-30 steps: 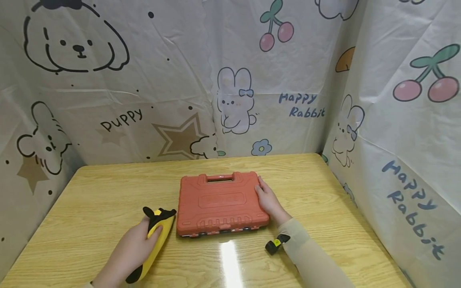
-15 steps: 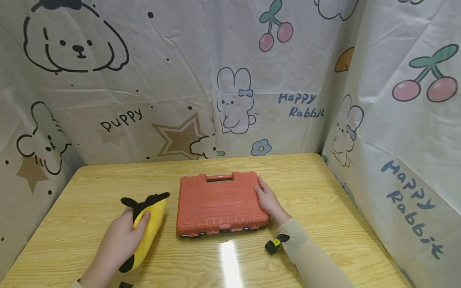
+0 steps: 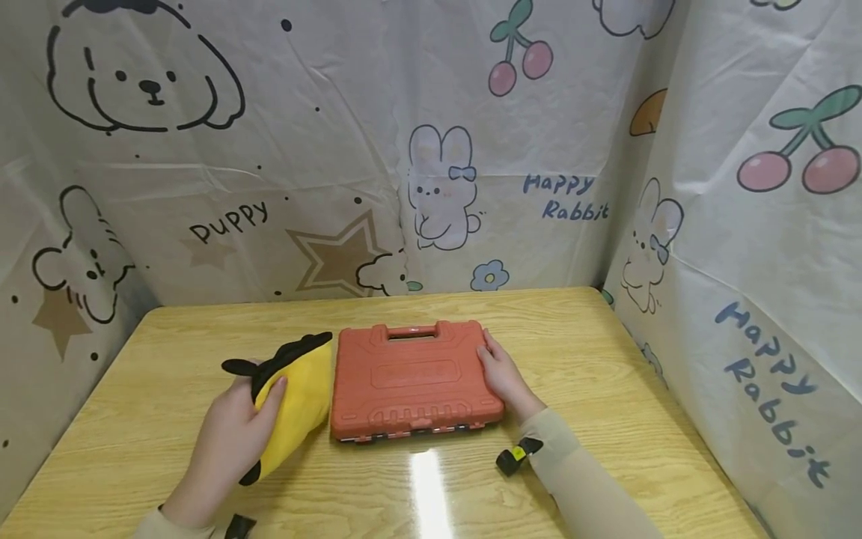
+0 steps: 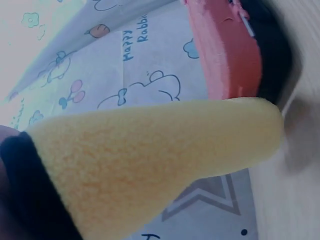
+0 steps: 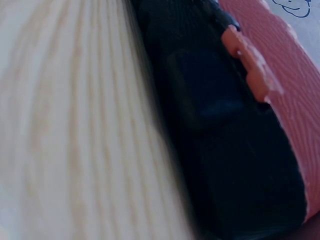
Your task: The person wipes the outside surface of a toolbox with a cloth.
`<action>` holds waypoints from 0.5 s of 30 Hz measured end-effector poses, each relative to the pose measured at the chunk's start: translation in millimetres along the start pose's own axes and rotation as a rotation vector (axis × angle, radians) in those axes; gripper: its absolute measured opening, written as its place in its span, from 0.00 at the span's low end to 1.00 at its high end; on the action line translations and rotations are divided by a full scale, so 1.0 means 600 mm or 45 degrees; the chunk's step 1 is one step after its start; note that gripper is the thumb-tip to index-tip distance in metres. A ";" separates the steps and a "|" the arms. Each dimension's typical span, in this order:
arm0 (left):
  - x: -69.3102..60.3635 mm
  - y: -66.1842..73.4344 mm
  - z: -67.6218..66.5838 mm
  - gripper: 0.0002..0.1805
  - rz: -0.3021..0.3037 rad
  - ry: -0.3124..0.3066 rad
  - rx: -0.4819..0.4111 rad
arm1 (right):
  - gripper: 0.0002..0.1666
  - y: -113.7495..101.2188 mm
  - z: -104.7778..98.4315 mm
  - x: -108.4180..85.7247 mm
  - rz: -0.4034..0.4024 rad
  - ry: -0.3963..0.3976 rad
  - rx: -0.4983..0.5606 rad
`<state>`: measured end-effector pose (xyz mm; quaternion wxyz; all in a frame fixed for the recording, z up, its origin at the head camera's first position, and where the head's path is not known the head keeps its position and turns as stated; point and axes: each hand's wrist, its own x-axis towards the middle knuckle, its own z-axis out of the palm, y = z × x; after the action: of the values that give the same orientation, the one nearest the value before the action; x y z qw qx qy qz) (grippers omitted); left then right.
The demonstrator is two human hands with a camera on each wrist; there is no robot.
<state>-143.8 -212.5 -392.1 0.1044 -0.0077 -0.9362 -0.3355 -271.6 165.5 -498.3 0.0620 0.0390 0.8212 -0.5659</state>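
Observation:
In the head view my left hand point(image 3: 232, 430) grips a soft yellow and black item point(image 3: 299, 400), thumb on its yellow side, just left of a red case point(image 3: 417, 374). The case lies on the table with its handle toward the back. My right hand point(image 3: 505, 374) rests against the case's right side, fingers along the edge. The left wrist view has the yellow plush surface point(image 4: 135, 160) in front of the red case point(image 4: 230, 60). Close up in the right wrist view are the case's black lower half point(image 5: 235, 165) and a red latch point(image 5: 255, 75).
The wooden table point(image 3: 161, 352) reaches back to a white printed cloth point(image 3: 323, 150) hung behind it and along both sides. A black strap piece with a yellow mark point(image 3: 518, 453) is at the right wrist.
My left hand moved left with the yellow item, then slightly back right and forward, and more of the yellow side now faces up. The case and my right hand stayed in place.

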 end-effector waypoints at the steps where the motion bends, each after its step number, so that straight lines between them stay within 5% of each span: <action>1: 0.003 0.003 0.000 0.28 0.007 0.003 0.001 | 0.35 0.001 0.000 0.001 0.000 0.003 -0.001; 15: 0.017 0.035 0.000 0.22 0.067 0.088 -0.109 | 0.37 -0.004 -0.002 -0.007 -0.012 0.005 0.013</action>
<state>-152.0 -197.2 -376.8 0.1450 -0.0252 -0.9163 -0.3726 -267.9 165.5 -494.9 0.0576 0.0367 0.8185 -0.5704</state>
